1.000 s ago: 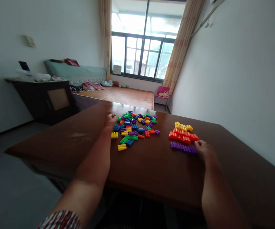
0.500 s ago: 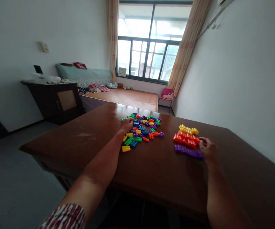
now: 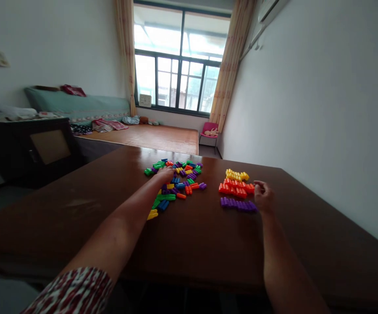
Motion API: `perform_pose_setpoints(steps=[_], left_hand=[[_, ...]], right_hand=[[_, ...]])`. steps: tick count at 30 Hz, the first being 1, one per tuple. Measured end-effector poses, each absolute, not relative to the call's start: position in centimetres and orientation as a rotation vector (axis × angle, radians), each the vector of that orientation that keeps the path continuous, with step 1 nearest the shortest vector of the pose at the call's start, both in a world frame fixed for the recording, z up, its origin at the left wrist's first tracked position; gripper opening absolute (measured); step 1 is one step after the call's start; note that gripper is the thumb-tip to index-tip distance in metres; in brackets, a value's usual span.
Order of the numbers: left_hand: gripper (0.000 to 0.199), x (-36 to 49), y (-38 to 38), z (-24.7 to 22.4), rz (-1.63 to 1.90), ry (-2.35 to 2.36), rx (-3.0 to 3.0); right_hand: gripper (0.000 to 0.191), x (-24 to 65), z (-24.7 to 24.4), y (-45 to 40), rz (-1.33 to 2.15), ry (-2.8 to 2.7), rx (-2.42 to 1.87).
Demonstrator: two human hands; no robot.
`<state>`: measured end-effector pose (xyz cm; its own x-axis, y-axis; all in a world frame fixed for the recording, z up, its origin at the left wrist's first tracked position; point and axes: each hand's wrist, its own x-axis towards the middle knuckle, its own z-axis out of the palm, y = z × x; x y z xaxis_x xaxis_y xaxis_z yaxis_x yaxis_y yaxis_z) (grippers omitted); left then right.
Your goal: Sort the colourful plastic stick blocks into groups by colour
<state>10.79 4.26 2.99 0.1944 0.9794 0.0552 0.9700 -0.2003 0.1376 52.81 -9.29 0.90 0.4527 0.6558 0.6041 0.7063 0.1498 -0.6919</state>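
Observation:
My left hand (image 3: 166,173) reaches over a loose pile of small plastic building blocks (image 3: 180,185) in green, blue, purple, yellow and orange. Its fingers are stretched out and touch blocks at the back of the pile; the fingertips are partly hidden. To the right, my right hand (image 3: 263,195) is curled at the end of the orange block rows (image 3: 236,187), with thumb and fingers closed on the last block there. Behind these rows lies a yellow block row (image 3: 237,175). In front, close to my right wrist, is a purple block row (image 3: 238,204).
All the blocks lie on a brown wooden table (image 3: 189,244). Past its far edge stand a bed (image 3: 163,136) and a pink chair (image 3: 209,130) by the window. A dark cabinet (image 3: 18,139) is at the left; a white wall (image 3: 323,100) runs along the right.
My view has turned to the right, so everything appears shifted left. My left hand's fingers look more stretched out over the pile. My right hand stays at the orange rows' end.

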Motion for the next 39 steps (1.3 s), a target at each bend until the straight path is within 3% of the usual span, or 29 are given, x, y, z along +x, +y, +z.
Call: perform_pose_setpoints(steps=[8, 15, 18, 21, 25, 29, 35, 39], left_hand=[[0.036, 10.7, 3.3, 3.6, 0.201, 2.001, 2.363], [0.032, 10.9, 2.2, 4.3, 0.312, 1.92, 2.398], [0.036, 11.8, 1.8, 4.6, 0.446, 1.894, 2.441], [0.033, 14.6, 0.6, 4.8, 0.794, 1.659, 2.412], [0.031, 21.3, -2.8, 4.3, 1.059, 1.145, 2.285], [0.027, 27.3, -6.5, 3.1, 1.189, 1.037, 2.249], [0.039, 29.2, -5.9, 1.9, 1.085, 1.047, 2.214], [0.029, 29.0, -3.1, 1.6, 1.111, 1.14, 1.886]], right_hand=[[0.029, 45.0, 0.2, -10.0, -0.022, -2.085, -1.283], [0.028, 42.3, -0.3, -10.6, -0.079, -2.289, -1.248], [0.029, 42.9, -0.1, -10.3, -0.027, -2.14, -1.267], [0.033, 44.2, 0.2, -9.8, 0.107, -1.876, -1.305], [0.045, 45.0, 0.5, -9.6, 0.518, -1.576, -1.243], [0.053, 44.4, 0.9, -9.8, 0.864, -1.497, -1.066], [0.048, 48.2, 1.7, -9.4, 0.724, -1.208, -1.119], [0.055, 52.3, 1.8, -8.9, 0.501, -0.8, -1.134]])
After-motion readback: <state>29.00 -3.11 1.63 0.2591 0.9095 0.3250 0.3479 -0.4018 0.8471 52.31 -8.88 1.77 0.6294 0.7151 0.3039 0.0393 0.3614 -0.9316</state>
